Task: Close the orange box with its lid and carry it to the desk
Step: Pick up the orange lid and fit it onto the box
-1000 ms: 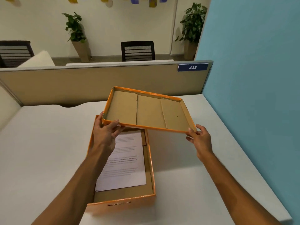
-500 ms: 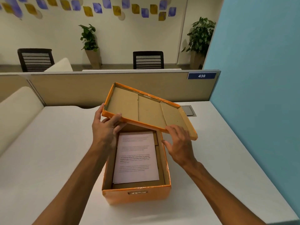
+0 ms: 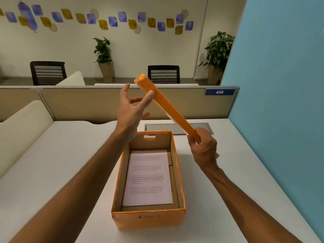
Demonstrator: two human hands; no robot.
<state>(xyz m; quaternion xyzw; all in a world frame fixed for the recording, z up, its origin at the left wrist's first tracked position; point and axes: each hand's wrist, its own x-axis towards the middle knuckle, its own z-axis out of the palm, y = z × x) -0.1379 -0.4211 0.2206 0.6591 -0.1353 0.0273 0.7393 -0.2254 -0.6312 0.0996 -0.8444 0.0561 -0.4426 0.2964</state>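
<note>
The orange box (image 3: pixel 149 220) stands open on the white desk (image 3: pixel 52 163), with a printed white sheet (image 3: pixel 148 178) lying flat inside. Its orange lid (image 3: pixel 166 106) is in the air above the box's far end, turned edge-on so only its orange rim shows, slanting from upper left to lower right. My left hand (image 3: pixel 131 109) touches the lid's upper end with thumb and spread fingers. My right hand (image 3: pixel 203 148) pinches the lid's lower end, to the right of the box.
A metal cable hatch (image 3: pixel 201 127) is set in the desk behind the box. A beige partition (image 3: pixel 105 102) with a "438" plate closes the far edge, a blue wall (image 3: pixel 280 102) the right side. A cream cushion (image 3: pixel 21 128) lies at left.
The lid was held nearly flat with its brown inside facing me; it has been flipped up onto its edge. My right hand slid to the lid's lower end, and the view moved closer over the box.
</note>
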